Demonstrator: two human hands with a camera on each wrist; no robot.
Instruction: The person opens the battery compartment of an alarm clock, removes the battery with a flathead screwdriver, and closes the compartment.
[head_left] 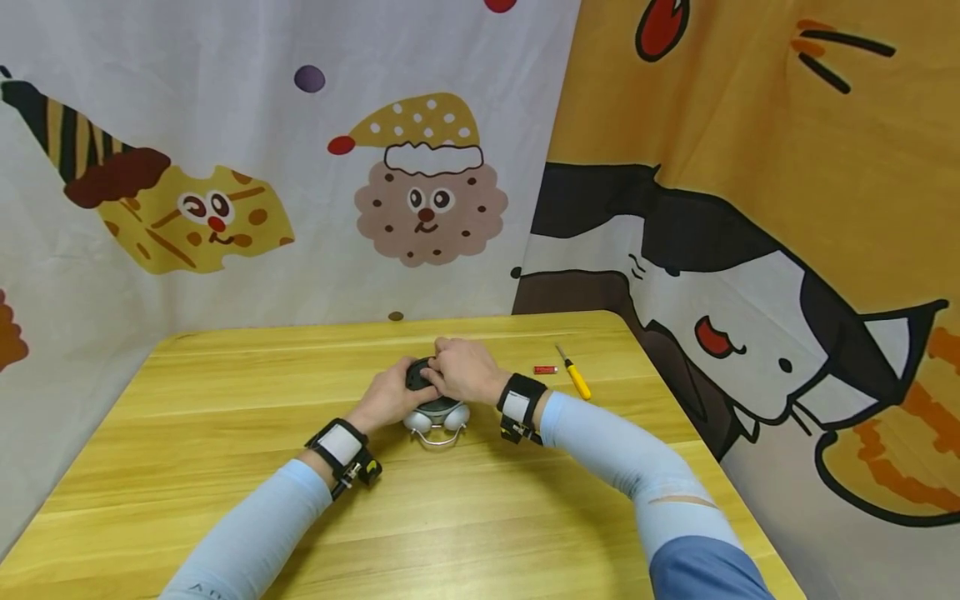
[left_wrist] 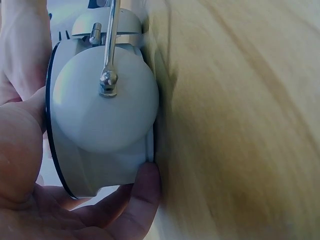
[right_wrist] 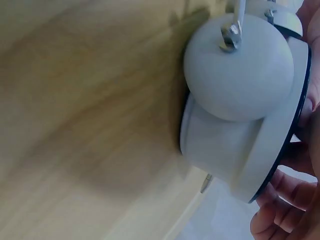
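A white twin-bell alarm clock [head_left: 436, 414] lies on the table with its dark back up and its bells and metal handle towards me. My left hand [head_left: 390, 393] grips its left side; in the left wrist view a fingertip [left_wrist: 148, 176] reaches under the body near the tabletop. From the right, my right hand [head_left: 467, 372] lies over the back and far rim, its fingers bent against the clock. Bent fingers [right_wrist: 295, 192] show beside the dark rim in the right wrist view. Anything small beneath them is hidden.
A red battery [head_left: 545, 369] lies to the right of the right hand. Beside it is a screwdriver [head_left: 577, 379] with a yellow handle. The wooden table [head_left: 247, 392] meets printed curtains [head_left: 322, 283] at its back and right edges.
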